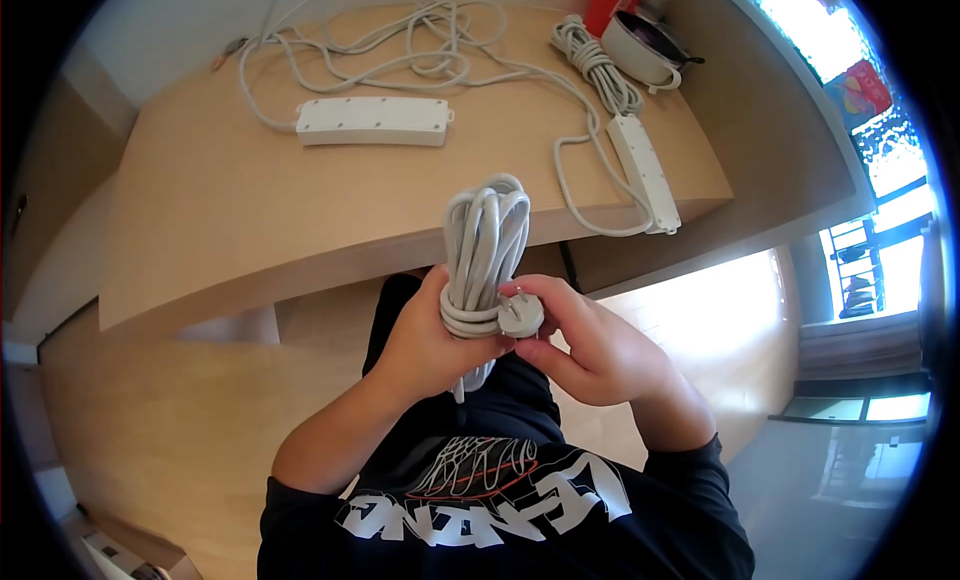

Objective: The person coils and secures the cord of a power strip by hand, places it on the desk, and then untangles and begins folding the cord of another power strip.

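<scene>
My left hand (425, 335) is wrapped round the lower part of a coiled white power cord (487, 235), folded into long loops. Several turns of the cord circle the bundle near its bottom, and a loose length hangs below my hand. The fingers and thumb of my right hand (600, 350) pinch a white plug (521, 315) at the bundle's right side, its metal prongs turned up towards me. Both hands are in front of the desk's near edge, above my lap.
On the wooden desk (220, 200) lies a white power strip (375, 121) with its tangled cord (430, 55) behind. A second power strip (645, 175) rests at the right edge, beside a bundled cord (597, 65). A white pot (640, 55) and red container (612, 5) stand at back right.
</scene>
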Available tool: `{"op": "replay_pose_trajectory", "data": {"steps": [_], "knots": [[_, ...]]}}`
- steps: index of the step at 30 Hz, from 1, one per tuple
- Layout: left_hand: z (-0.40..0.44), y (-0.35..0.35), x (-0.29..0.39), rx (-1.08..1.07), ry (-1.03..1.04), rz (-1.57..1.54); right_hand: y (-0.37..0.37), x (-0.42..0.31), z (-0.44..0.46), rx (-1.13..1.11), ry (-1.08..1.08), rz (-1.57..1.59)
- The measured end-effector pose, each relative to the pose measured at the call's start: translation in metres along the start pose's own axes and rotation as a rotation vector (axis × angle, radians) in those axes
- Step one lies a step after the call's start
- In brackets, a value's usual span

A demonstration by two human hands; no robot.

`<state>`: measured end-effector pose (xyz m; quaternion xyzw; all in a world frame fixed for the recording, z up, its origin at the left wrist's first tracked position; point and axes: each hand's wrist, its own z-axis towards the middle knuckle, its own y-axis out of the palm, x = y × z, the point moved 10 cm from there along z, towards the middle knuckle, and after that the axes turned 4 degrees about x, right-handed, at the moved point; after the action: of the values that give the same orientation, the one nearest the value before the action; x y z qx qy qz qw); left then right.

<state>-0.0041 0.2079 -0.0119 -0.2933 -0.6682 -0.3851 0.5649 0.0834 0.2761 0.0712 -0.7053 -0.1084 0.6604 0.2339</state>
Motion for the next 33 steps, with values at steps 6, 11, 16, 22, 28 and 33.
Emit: {"op": "replay_pose_trajectory", "data": {"steps": [6,11,16,22,28,33], "knots": [[-0.018,0.013,-0.014,-0.062,-0.014,-0.164,0.004,-0.003,-0.003,0.223,-0.052,-0.146],[-0.038,0.024,-0.030,-0.114,-0.108,-0.179,0.013,-0.015,-0.010,0.430,-0.351,-0.250],[-0.050,0.023,-0.036,-0.132,-0.040,-0.126,0.019,0.002,-0.017,0.469,-0.314,-0.132],[-0.058,0.030,-0.029,-0.371,0.286,0.378,0.040,0.064,-0.027,0.449,-0.159,0.334],[-0.055,-0.031,-0.032,-0.035,0.036,0.413,0.052,0.064,-0.040,0.484,-0.212,0.147],[-0.033,-0.051,-0.037,0.111,-0.062,0.528,0.060,0.079,-0.044,0.482,-0.122,0.122]]}}
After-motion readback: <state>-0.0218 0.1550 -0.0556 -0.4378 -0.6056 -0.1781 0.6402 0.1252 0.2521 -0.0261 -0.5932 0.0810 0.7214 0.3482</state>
